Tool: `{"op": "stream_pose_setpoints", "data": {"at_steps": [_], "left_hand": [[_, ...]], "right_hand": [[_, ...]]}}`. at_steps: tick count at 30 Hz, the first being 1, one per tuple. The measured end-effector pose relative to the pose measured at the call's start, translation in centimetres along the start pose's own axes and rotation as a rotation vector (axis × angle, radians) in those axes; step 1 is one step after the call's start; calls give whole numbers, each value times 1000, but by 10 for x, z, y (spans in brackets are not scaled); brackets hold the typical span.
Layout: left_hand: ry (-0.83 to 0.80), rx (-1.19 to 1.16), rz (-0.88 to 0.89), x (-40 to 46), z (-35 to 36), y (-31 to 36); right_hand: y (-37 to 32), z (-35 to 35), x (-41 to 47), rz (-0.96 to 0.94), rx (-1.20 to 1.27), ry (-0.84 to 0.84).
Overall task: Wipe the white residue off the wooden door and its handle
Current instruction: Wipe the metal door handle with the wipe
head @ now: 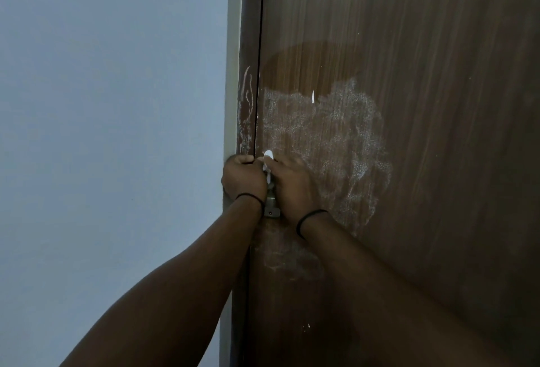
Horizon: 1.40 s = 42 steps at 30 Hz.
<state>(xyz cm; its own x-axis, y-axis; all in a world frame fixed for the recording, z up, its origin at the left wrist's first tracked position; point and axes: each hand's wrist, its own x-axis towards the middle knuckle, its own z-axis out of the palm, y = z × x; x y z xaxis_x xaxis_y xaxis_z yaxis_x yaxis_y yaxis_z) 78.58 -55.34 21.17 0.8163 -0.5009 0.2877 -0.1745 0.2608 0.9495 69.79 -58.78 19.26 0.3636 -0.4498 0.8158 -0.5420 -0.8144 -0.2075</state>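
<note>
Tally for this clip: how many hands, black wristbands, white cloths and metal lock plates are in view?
Hands: 2, left hand and right hand
Black wristbands: 2, left wristband and right wristband
White cloth: 1
Metal lock plate: 1
Total: 6

Wall [111, 133] lies left of door [438, 103], frame [248, 30] between.

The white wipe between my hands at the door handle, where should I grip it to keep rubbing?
Pinch the white wipe by its bunched upper end poking above your right hand, coming from the right. Its lower part is hidden between both hands against the handle.
</note>
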Motion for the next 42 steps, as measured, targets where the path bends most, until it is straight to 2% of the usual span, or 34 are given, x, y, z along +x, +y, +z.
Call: {"op": "stream_pose_setpoints", "data": {"at_steps": [3, 8, 15, 20, 22, 27, 28, 30, 32, 33, 39, 42], "left_hand": [[-26, -31, 18, -2, -1, -4], [-10, -27, 61, 0, -3, -13], [-36, 11, 62, -7, -6, -35], [-34, 37, 6, -21, -3, -51], [-43, 32, -16, -23, -4, -54], [-89, 44, -15, -18, -10, -61], [-97, 41, -23, -18, -11, -62], [-113, 42, -32, -18, -12, -62], [-136, 42, -42, -20, -14, -64], [-153, 33, -55, -21, -14, -65], [-242, 15, -76, -32, -18, -76], [-250, 25, -69, -36, -20, -80]], "right_hand": [[6, 3, 11, -79, -251, -73], [0, 1, 28, -129, -298, -30], [12, -18, 5, 162, -175, 99], [17, -23, -1, 477, -101, -238], [17, -27, 6, 563, -27, -258], [16, -25, 11, 471, 1, 5], [19, -24, 9, 465, 3, -21], [27, -22, 7, 518, 31, -178], [33, -23, 5, 634, 118, -290], [35, -24, 4, 680, 183, -277], [44, -32, -22, 910, 712, 60], [53, -29, -62, 1075, 894, 91]]}}
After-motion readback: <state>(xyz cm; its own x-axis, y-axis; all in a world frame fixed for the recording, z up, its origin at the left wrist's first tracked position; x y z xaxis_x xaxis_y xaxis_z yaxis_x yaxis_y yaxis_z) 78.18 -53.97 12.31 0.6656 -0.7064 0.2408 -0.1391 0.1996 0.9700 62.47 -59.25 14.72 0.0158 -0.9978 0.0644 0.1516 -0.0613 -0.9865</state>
